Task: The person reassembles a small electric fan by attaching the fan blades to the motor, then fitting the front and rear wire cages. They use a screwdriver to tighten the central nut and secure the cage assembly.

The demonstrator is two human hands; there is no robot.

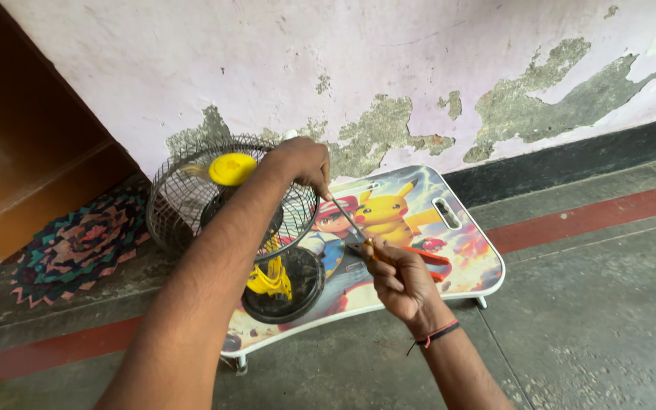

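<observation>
Gripping a screwdriver (348,216), my left hand (301,163) is closed; my right hand (400,281) pinches its tip. Fan cage (191,190) sits left on the lap table (487,285), partly dismantled; base (286,288) nearer, reassembly outstanding.

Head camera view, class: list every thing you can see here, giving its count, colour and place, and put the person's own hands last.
Round wire-cage table fan with yellow centre cap: one, dark grey, lying on the tray table's left end.
Low tray table with cartoon print: one, multicoloured with white rim, on the floor by the wall.
Thin metal rod tool: one, silver, between both hands.
Woven zigzag mat: one, multicoloured, floor at left.
Concrete floor with red stripe: one, grey.
Peeling wall: one, pale pink.
Left hand: one, on the tool's upper end.
Right hand: one, gripping the lower end; cord on wrist.
</observation>
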